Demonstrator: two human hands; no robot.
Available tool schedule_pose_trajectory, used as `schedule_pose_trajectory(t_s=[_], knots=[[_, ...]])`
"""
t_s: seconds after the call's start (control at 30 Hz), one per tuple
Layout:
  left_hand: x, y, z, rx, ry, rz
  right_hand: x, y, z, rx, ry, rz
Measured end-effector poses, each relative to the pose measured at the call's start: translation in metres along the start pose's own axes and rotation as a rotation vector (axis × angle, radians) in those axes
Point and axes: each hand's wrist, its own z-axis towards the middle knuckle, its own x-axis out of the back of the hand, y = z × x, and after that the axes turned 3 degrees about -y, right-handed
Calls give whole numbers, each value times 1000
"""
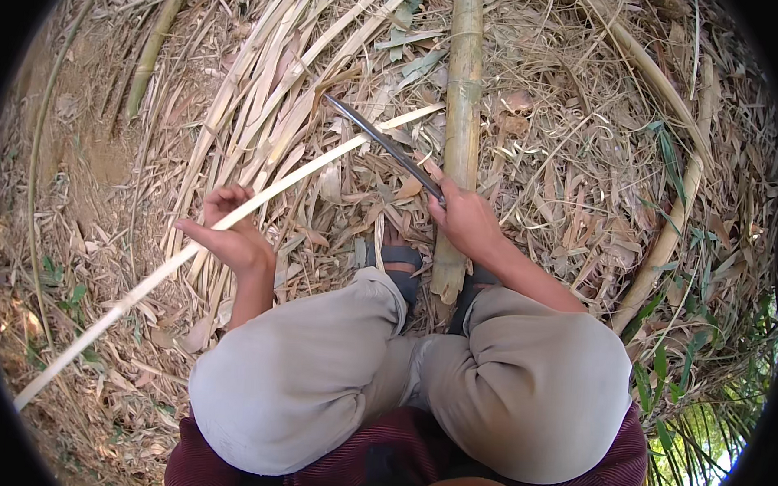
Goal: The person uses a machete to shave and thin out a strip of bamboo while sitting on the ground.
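A long pale bamboo strip (296, 182) slants from the lower left up to a standing-out bamboo pole (464, 90). My left hand (240, 236) cradles it loosely, the strip lying across the palm between the outstretched thumb and curled fingers. Closed around the handle end of a dark, slightly curved knife (380, 140) is my right hand (472, 222), beside the pole. The blade points up and left and crosses the strip near its far end; whether they touch, I cannot tell. The pole runs down between my feet.
Many split bamboo strips (270, 73) lie in a bundle at the upper left. Dry leaves and shavings cover the ground. A bent bamboo stem (667, 233) lies on the right, a greenish one (154, 50) at the upper left. My sandalled foot (399, 261) is close below the knife.
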Motion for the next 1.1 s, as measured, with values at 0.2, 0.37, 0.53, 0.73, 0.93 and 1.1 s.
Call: schedule_pose_trajectory(t_s=[0.2, 0.37, 0.53, 0.73, 0.93, 1.1], knots=[[61, 32, -40, 931, -726, 597, -21, 14, -2, 27, -125, -173], [-8, 11, -1, -519, -860, 1359, -23, 16, -1, 10, -140, -195], [-18, -60, 31, 805, -929, 1290, -15, 11, -1, 16, -167, 37], [-3, -22, 14, 230, -961, 1394, 0, 21, -21, -81, -302, 658], [-33, 64, 13, 124, -954, 1258, 34, 7, -38, -5, 46, 978], [-92, -33, 24, 22, -1102, 1027, 60, 11, -33, 26, 374, 949]])
